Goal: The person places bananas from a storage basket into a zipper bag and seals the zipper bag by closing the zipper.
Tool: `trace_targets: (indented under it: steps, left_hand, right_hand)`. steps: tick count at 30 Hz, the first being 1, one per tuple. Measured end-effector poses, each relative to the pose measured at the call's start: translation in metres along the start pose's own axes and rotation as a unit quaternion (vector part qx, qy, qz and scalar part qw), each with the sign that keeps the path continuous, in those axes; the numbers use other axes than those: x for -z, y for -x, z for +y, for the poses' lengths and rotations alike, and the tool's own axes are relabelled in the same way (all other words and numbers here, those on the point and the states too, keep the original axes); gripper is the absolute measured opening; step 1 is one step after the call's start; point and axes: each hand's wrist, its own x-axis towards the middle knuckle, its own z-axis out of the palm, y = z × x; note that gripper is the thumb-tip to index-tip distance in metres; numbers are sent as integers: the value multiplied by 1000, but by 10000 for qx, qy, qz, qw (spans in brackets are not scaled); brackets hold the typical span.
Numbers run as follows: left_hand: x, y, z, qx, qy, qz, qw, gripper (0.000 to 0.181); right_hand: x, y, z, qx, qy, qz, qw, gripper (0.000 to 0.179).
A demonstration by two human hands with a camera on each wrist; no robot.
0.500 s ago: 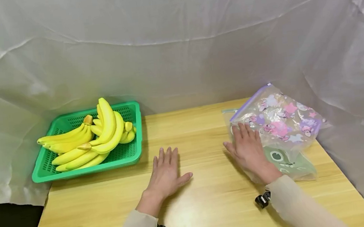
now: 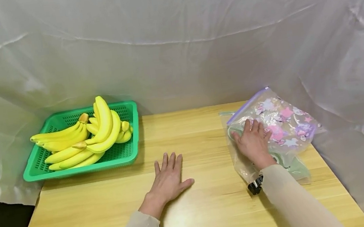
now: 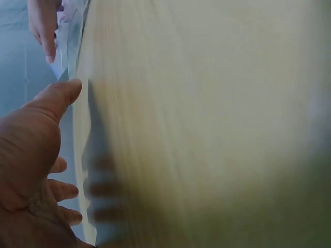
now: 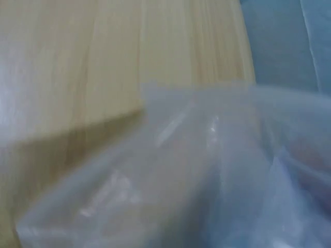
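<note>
My right hand [image 2: 254, 144] rests over two overlapping zip bags at the right of the table, fingers spread on the upper one. This upper zip bag [image 2: 286, 114] is clear with pink and purple prints and a purple zip strip. Below it lies a second zip bag [image 2: 298, 169], clear with a green cartoon face, partly hidden by the hand and the upper bag. In the right wrist view, blurred clear plastic [image 4: 170, 170] fills the lower part. My left hand [image 2: 166, 183] is palm down at the middle of the table, fingers straight and spread, holding nothing.
At the back left stands a green basket [image 2: 132, 155] with several bunches of bananas [image 2: 102, 127], some reaching over its rim. A wooden table [image 2: 204, 209] lies under everything. Pale grey cloth [image 2: 175, 61] hangs behind it and at the sides.
My right hand has moved slightly right and away from me, further onto the printed bag. The left hand stays about where it was.
</note>
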Motion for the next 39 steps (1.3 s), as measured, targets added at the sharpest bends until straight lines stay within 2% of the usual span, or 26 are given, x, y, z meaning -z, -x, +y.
trace_targets:
  steps: [5, 12, 21, 26, 34, 37, 39]
  left_hand:
    - [-2, 0, -1, -14, -99, -45, 9999, 97]
    - [-3, 0, -2, -2, -184, -143, 9997, 97]
    - [-2, 0, -3, 40, -118, -177, 9998, 98]
    - [-3, -1, -3, 46, -135, -232, 9996, 99]
    - [-4, -6, -2, -112, -55, -92, 9999, 97]
    - [-4, -8, -1, -137, 12, -108, 9998, 97]
    - [-4, -9, 0, -118, 60, -122, 9998, 96]
  right_hand:
    - [-7, -1, -5, 36, 166, -349, 9992, 95]
    - [-10, 0, -9, 397, 94, -658, 9970, 86]
    - [-8, 2, -12, 1300, 191, -637, 9893, 76]
    - [-11, 5, -7, 1402, 238, -466, 9887, 57]
    - [-16, 8, -6, 1449, 394, 105, 9886, 38]
    - [-14, 12, -10, 1676, 298, 437, 9844, 35]
    - [-12, 15, -13, 1991, 174, 821, 9764, 32]
